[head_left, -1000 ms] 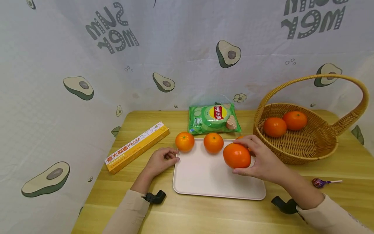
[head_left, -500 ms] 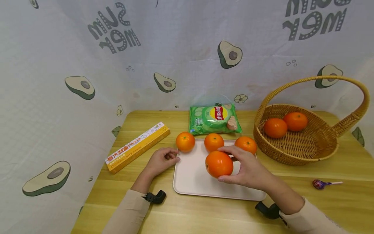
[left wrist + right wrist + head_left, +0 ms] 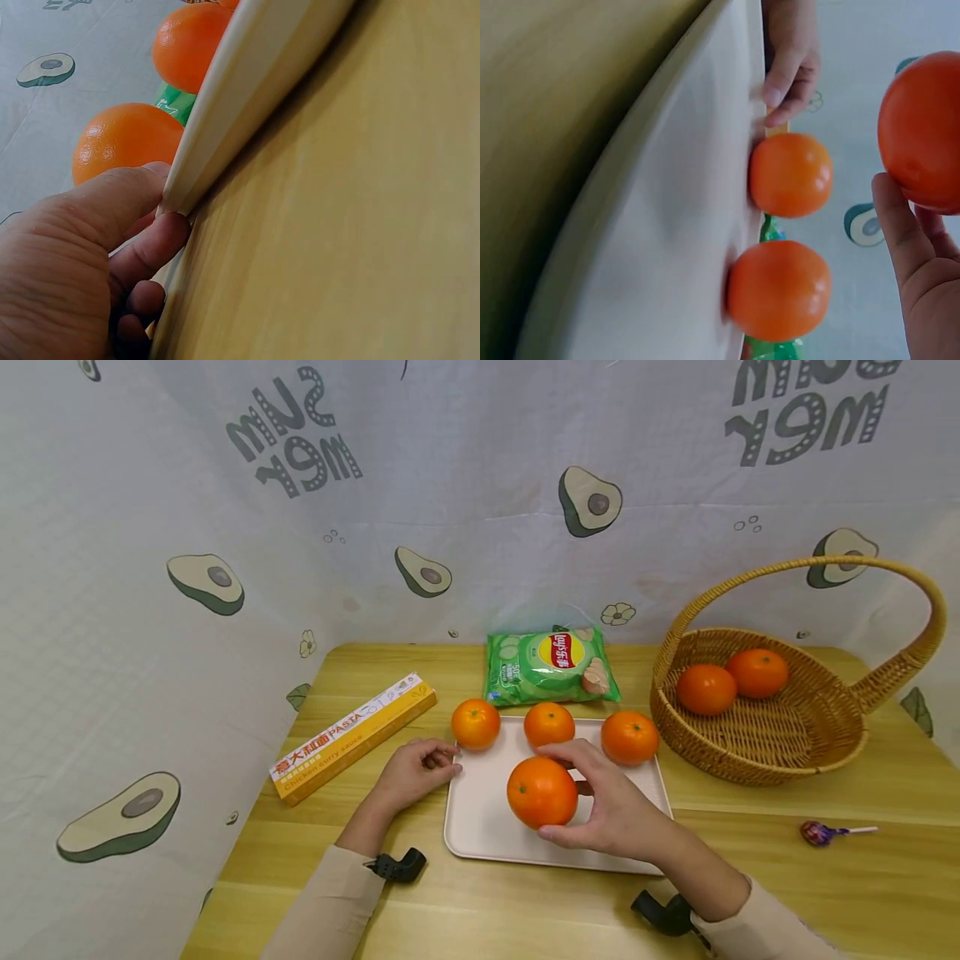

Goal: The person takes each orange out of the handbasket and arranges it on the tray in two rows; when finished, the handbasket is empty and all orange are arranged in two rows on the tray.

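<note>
My right hand grips an orange between thumb and fingers, held above the pale tray. The right wrist view shows this orange lifted clear of the tray. At the tray's left rim, my left hand pinches the edge; in the left wrist view its thumb lies on top and the index finger beneath. Three more oranges line the tray's far side: a left one near my left fingers, a middle one and a right one.
A wicker basket with a tall handle stands at the right, holding two oranges. A green chip bag lies behind the tray. The pasta box is at the left, a lollipop at the right. A patterned curtain hangs behind.
My right hand has carried the orange leftward and slightly nearer over the tray, uncovering the right orange behind it. The left hand has stayed at the tray's rim.
</note>
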{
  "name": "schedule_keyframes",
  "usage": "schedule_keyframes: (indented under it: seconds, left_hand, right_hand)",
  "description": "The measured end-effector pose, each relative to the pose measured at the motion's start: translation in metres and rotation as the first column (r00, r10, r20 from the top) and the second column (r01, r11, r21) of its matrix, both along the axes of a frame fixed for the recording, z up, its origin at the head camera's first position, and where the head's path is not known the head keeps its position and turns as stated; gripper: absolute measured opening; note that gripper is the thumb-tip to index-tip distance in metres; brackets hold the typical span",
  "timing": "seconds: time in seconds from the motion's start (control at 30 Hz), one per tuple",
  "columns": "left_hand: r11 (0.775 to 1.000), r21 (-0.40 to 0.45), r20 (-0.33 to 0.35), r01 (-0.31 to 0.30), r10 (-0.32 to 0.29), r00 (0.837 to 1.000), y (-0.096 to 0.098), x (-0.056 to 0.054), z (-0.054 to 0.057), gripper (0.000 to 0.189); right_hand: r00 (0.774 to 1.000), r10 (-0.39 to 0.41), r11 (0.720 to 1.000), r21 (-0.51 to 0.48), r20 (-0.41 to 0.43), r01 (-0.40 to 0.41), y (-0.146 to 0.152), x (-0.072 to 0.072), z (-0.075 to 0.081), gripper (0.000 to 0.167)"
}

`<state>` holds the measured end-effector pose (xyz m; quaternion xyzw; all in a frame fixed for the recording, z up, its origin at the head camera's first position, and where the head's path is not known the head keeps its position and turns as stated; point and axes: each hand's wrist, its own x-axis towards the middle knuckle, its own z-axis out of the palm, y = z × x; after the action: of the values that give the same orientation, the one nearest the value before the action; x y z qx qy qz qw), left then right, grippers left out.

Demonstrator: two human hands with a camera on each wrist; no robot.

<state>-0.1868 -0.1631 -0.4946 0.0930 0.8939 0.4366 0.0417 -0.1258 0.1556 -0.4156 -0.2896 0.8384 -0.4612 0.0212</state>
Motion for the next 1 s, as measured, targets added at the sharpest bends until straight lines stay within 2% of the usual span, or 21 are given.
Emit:
schedule_keyframes:
  seconds: [0.17,0.5,0.67,1.0]
  left_hand:
    - [1.0,0.005,-0.004,0.001,-0.001,1.0,0.0,0.001,-0.001,0.02]
    - [1.0,0.006,-0.012,0.001,-0.001,1.0,0.0,0.0,-0.001,0.019]
    - [1.0,0.002,-0.008,-0.001,0.001,1.0,0.0,0.0,0.0,0.019]
    - [1.0,-0.003,-0.001,0.002,-0.002,1.0,0.0,0.001,0.002,0.019]
  right_hand:
    - [0.999,0.027,1.0,-0.008,0.032,-0.026,-0.009,0.002,-0.003,0.075]
    - [0.995,0.07,0.993,0.09,0.078,-0.077,-0.026,0.002,-0.009,0.072]
    - [0.988,0.082,0.989,0.112,0.129,-0.097,-0.034,0.002,-0.015,0.069]
    - [0.98,0.111,0.986,0.104,0.166,-0.13,-0.049,0.005,-0.027,0.069]
